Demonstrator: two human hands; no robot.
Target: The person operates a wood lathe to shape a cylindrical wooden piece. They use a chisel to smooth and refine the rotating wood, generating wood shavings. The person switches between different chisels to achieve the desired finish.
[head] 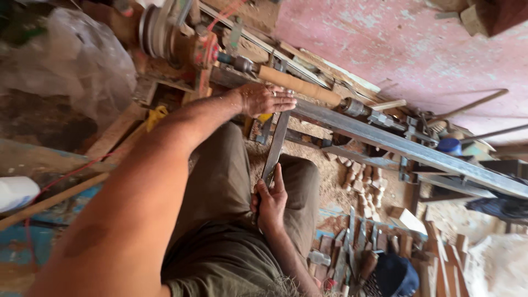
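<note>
A light wooden cylinder (300,85) is mounted between the centres of a lathe (181,38). My left hand (267,100) lies flat over the near end of a long flat steel chisel (276,144) where it meets the tool rest, just below the cylinder. My right hand (269,202) grips the chisel's lower end above my knee. The blade's tip is hidden under my left hand.
The lathe's steel bed rail (418,151) runs to the right. Sawdust and small turned wood pieces (366,184) lie on the floor. More chisels and wood blocks (352,250) sit at lower right. A plastic bag (71,55) is at upper left, a pink wall (407,49) behind.
</note>
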